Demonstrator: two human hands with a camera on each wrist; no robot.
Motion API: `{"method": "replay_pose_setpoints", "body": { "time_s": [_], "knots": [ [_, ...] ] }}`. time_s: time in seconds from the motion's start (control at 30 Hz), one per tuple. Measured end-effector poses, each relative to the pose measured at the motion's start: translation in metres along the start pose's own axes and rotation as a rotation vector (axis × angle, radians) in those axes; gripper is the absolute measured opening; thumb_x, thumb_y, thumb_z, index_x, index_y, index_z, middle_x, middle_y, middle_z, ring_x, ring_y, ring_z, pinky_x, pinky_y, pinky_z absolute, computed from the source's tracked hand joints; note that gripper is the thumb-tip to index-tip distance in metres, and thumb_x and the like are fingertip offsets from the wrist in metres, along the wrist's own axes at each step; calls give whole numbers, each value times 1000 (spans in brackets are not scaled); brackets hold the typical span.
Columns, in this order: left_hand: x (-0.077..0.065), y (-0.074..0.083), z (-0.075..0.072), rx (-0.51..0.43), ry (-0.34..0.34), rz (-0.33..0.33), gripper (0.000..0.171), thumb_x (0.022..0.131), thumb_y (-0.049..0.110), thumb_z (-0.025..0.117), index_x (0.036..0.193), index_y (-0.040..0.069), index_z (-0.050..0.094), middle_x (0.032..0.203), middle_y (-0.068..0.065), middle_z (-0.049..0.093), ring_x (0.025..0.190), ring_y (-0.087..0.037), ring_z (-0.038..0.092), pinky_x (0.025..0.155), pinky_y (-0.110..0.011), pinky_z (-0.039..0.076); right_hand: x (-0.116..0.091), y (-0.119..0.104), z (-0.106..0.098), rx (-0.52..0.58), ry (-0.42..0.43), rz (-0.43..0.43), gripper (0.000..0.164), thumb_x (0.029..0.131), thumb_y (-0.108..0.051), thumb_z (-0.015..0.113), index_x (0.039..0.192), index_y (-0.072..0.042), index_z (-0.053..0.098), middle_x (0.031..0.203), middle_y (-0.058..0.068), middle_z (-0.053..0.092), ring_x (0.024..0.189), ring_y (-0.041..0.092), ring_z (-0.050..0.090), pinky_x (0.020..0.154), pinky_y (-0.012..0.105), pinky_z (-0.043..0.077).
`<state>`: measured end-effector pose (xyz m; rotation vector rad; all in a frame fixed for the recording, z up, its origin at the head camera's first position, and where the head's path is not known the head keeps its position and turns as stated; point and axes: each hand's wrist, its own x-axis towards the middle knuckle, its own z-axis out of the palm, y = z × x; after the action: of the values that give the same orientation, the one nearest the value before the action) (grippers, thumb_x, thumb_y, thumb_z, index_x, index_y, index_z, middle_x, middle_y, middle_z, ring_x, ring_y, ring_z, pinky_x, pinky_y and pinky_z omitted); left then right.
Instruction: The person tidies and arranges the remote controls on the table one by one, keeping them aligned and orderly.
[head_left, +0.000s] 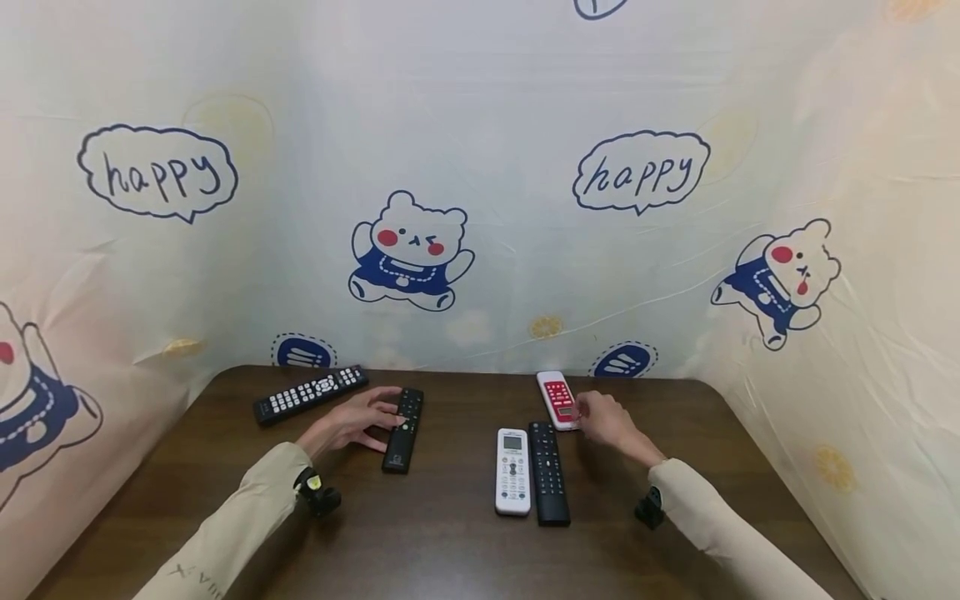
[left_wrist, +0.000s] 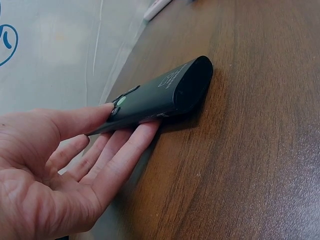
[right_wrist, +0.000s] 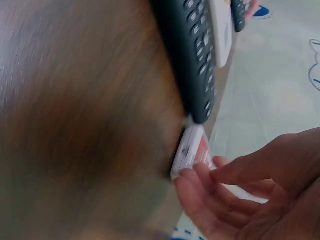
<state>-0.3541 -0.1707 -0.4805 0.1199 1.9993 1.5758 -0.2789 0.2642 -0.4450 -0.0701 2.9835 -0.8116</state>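
Note:
My left hand (head_left: 362, 417) holds a slim black remote control (head_left: 403, 437) on the left part of the table. In the left wrist view the thumb lies on its buttons and the fingers reach under its edge; the near end appears slightly raised. My right hand (head_left: 606, 423) is at the lower end of a white remote control with a red face (head_left: 557, 393), which lies flat. In the right wrist view its loosely bent fingers (right_wrist: 192, 192) overlap that white end, without a clear grip. Contact is hard to make out there because of blur.
A white remote with a small screen (head_left: 513, 483) and a long black remote (head_left: 550, 487) lie side by side between the hands. Another black remote with white buttons (head_left: 311, 393) lies slanted at the back left. A printed curtain (head_left: 517, 250) hangs behind the brown table (head_left: 450, 542).

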Motion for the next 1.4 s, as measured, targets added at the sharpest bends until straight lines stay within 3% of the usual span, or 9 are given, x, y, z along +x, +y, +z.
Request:
{"method": "replay_pose_setpoints", "body": {
  "time_s": [0.07,0.23,0.37,0.47,0.67,0.83,0.97,1.13,1.4],
  "knots": [
    [0,0,1,3,-1,2,76,100,11,70,164,11,28,162,-33,32,130,-44,54,84,-49,66,3,3,0,-46,63,-56,11,96,6,64,103,0,70,88,12,68,69,20,57,58,31,48],
    [-3,0,2,4,-5,13,77,100,12,69,164,10,26,162,-34,30,131,-45,53,84,-49,66,14,7,2,-136,147,-142,20,94,9,65,112,2,71,99,15,69,81,24,60,71,41,59],
    [-3,2,3,2,-7,8,77,100,11,69,164,10,26,162,-34,30,131,-45,53,84,-49,65,22,13,6,-266,106,-228,35,96,9,62,130,1,65,121,21,65,107,33,64,89,52,61],
    [-3,3,4,2,-14,5,77,101,11,68,164,10,26,162,-34,30,131,-45,52,85,-49,65,28,17,6,-426,48,-354,52,95,11,65,144,-4,58,140,25,55,127,41,56,101,58,57],
    [-2,4,5,0,-16,1,76,101,10,68,165,10,26,162,-33,31,125,-42,58,84,-50,66,37,18,3,-703,-14,-557,70,84,12,79,146,-15,59,149,24,49,134,45,51,100,61,56],
    [-2,2,4,-1,-8,0,76,101,10,67,164,11,26,162,-33,31,125,-41,58,84,-50,66,42,21,10,-864,-54,-602,71,86,10,79,148,-18,58,151,23,50,131,43,55,88,49,64],
    [-2,1,3,-2,-10,-1,76,101,10,67,165,11,26,162,-33,31,128,-43,56,84,-49,66,48,26,16,-906,-52,-594,66,86,10,78,144,-16,60,151,22,52,131,40,57,84,44,65],
    [-4,2,3,-7,-13,-3,76,101,10,67,164,11,26,162,-33,31,130,-44,53,85,-49,65,53,32,12,-922,-23,-602,63,83,8,82,139,-15,66,151,21,53,133,38,58,90,45,64],
    [-4,3,4,-7,-2,6,76,100,10,68,164,10,27,162,-32,31,129,-43,54,84,-48,66,54,42,-2,-853,28,-616,55,89,2,79,139,-16,65,149,19,55,136,38,54,99,52,59]
  ]
}}
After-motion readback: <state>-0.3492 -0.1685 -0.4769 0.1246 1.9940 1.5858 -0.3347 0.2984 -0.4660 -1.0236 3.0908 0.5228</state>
